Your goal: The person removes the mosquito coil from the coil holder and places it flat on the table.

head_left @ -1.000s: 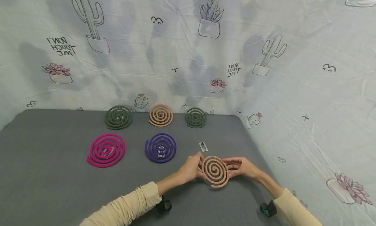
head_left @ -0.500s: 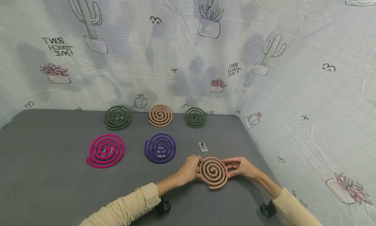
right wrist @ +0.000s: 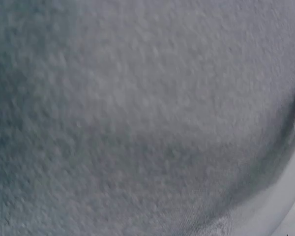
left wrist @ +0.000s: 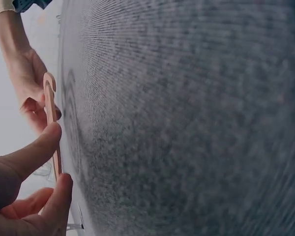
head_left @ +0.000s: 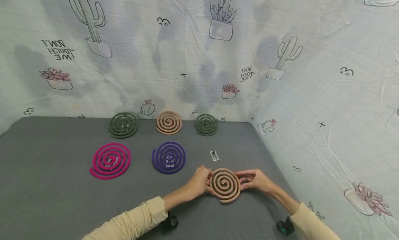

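A tan mosquito coil (head_left: 223, 182) is held raised above the grey surface, its flat face toward the head camera. My left hand (head_left: 198, 181) pinches its left edge, and my right hand (head_left: 257, 181) grips the opposite edge between thumb and fingers. In the left wrist view the coil (left wrist: 51, 105) appears edge-on, with the left thumb and fingers at its near rim. Just beyond the hands lies a small metal coil stand (head_left: 214, 155). The right wrist view contains mostly grey cloth; that hand's grip is out of its sight.
A pink coil (head_left: 109, 160) and a purple coil (head_left: 169, 156) lie left of the hands. Farther back are a dark green coil (head_left: 123, 125), another tan coil (head_left: 168, 122) and a second green coil (head_left: 206, 124). Printed curtains (head_left: 311, 94) border the grey table (head_left: 46, 184).
Both hands still hold the tan coil, which has come slightly left and nearer the person. The whole head view has shifted a little; the other coils stay put on the table.
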Demonstrator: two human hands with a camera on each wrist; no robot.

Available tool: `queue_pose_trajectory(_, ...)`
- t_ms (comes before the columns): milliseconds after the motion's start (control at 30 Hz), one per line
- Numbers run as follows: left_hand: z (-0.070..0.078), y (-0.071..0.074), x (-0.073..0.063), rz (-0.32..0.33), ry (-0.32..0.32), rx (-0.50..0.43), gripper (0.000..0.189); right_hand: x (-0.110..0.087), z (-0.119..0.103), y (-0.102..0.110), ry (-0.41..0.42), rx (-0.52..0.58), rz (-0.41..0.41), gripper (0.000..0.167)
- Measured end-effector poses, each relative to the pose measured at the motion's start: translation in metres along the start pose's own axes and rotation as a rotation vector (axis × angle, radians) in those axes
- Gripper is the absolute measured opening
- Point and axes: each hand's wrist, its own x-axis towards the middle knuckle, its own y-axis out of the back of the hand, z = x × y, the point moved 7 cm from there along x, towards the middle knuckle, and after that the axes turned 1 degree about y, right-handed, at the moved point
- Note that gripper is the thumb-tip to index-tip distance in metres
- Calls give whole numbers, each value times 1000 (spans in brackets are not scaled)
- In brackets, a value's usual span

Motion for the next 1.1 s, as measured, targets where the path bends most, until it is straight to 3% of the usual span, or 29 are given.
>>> queue_pose_trajectory(167, -2, 0, 4, 0, 1, 47, 53, 2, 0, -2, -18, -27, 10, 63)
queue_pose_trajectory(467, 15, 19, 6, 42, -53, -15, 52, 6, -2, 3, -23, -57, 28, 66)
queue_pose_trajectory(733, 27, 33, 1, 25, 61, -52, 56, 12, 0, 5, -27, -108, 49, 65)
queue_pose_trajectory(900, 42, 44, -1, -2, 90, -52, 56, 16, -1, 6, -24, -134, 62, 64)
queue_pose_trajectory(1100, 41, 45, 0, 0, 93, -44, 55, 19, -2, 7, -37, -164, 71, 63)
